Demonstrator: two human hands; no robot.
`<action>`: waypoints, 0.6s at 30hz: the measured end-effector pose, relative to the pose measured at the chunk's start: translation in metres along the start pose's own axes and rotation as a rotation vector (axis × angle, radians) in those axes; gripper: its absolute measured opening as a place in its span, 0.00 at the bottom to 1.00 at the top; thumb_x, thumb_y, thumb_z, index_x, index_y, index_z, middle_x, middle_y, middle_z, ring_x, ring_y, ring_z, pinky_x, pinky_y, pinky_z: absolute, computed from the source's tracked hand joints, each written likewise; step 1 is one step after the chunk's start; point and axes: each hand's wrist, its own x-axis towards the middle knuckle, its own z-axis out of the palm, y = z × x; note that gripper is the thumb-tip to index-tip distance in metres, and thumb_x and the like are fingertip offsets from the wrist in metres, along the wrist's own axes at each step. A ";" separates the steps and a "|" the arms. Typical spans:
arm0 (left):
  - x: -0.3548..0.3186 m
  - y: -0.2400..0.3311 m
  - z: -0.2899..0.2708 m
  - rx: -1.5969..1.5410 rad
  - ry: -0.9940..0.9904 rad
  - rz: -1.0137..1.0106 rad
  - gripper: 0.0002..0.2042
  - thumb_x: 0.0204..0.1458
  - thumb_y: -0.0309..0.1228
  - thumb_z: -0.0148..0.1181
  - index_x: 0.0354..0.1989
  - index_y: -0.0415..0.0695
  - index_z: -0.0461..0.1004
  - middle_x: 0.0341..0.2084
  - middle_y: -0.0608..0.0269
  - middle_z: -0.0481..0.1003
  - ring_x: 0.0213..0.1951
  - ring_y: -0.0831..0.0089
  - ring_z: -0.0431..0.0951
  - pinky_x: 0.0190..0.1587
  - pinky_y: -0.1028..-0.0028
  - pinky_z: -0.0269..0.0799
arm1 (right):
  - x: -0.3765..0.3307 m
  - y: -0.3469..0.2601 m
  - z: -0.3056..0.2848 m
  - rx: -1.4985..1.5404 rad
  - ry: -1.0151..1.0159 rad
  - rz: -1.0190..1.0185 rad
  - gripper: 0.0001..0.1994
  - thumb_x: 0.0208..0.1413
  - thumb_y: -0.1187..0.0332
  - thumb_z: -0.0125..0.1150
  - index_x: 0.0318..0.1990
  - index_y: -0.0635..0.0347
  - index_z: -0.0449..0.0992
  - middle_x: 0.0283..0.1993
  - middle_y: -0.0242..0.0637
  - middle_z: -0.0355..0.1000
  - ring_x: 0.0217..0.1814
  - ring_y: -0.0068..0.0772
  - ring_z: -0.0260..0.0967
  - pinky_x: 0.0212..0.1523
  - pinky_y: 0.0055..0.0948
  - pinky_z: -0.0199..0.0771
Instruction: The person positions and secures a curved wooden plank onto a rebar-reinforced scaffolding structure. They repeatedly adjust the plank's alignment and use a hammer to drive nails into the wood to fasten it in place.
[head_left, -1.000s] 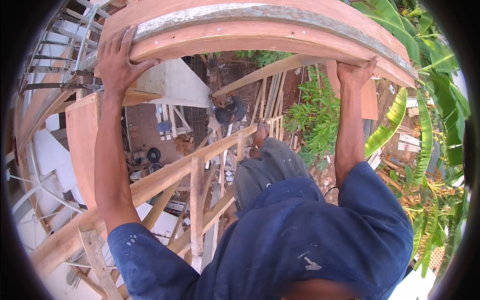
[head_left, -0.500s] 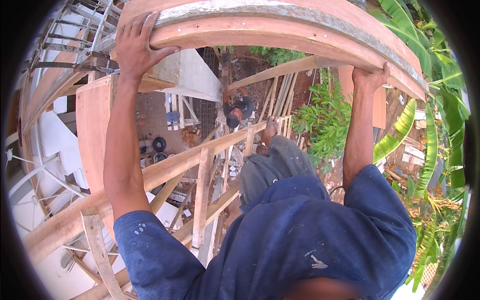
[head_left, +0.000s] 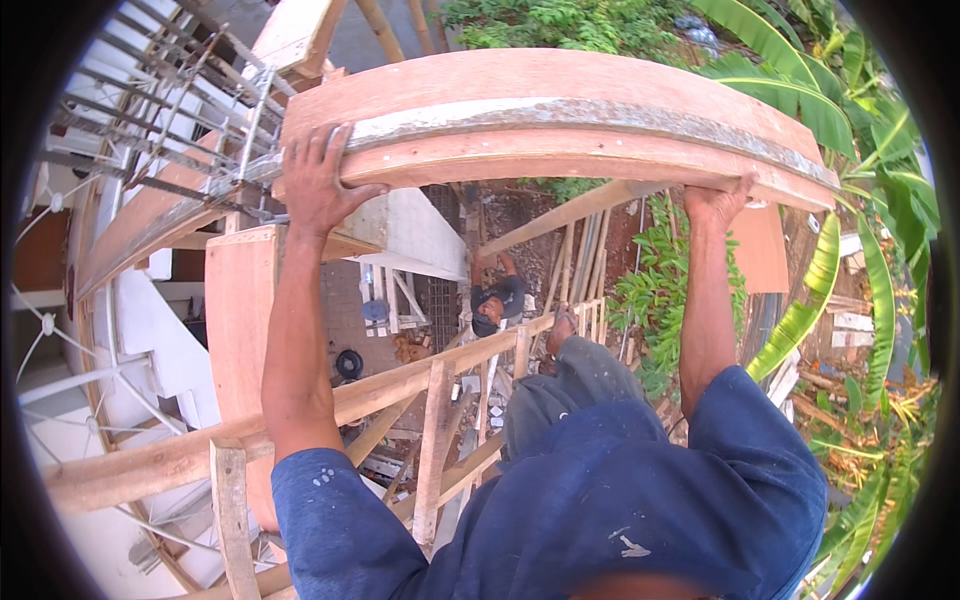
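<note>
Plywood form [head_left: 560,140] at 12 o'clock. Left hand [head_left: 318,187] at 10 grips its end, fingers spread; right hand [head_left: 714,207] at 2 holds the lower edge, fingers partly hidden. Probably heavy, stiff; hold near both ends.

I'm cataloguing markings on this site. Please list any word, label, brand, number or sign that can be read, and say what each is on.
No readable text anywhere.
Curved beam: no lettering visible.
Blue shirt: pale marks, no letters I can make out.
Co-worker's shirt: too small to tell whether anything is printed.
</note>
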 end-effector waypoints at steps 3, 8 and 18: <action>-0.003 -0.002 0.006 0.010 0.005 -0.032 0.48 0.30 0.62 0.71 0.61 0.48 0.68 0.55 0.58 0.70 0.60 0.56 0.65 0.66 0.51 0.53 | -0.004 -0.002 0.010 -0.025 0.057 -0.017 0.38 0.59 0.38 0.44 0.70 0.52 0.53 0.71 0.42 0.53 0.74 0.50 0.47 0.73 0.56 0.45; -0.009 -0.006 0.010 -0.056 0.019 -0.072 0.44 0.41 0.66 0.61 0.62 0.47 0.67 0.59 0.55 0.68 0.64 0.54 0.62 0.68 0.51 0.50 | 0.000 -0.003 0.008 -0.112 0.051 -0.003 0.36 0.58 0.42 0.45 0.70 0.51 0.52 0.72 0.44 0.51 0.75 0.51 0.46 0.73 0.58 0.45; 0.021 0.025 0.020 -0.050 0.114 -0.400 0.30 0.58 0.58 0.48 0.56 0.45 0.74 0.59 0.53 0.69 0.65 0.51 0.61 0.69 0.52 0.47 | -0.009 -0.003 0.022 -0.225 0.040 -0.019 0.35 0.60 0.46 0.38 0.71 0.55 0.49 0.72 0.47 0.50 0.75 0.52 0.46 0.73 0.54 0.48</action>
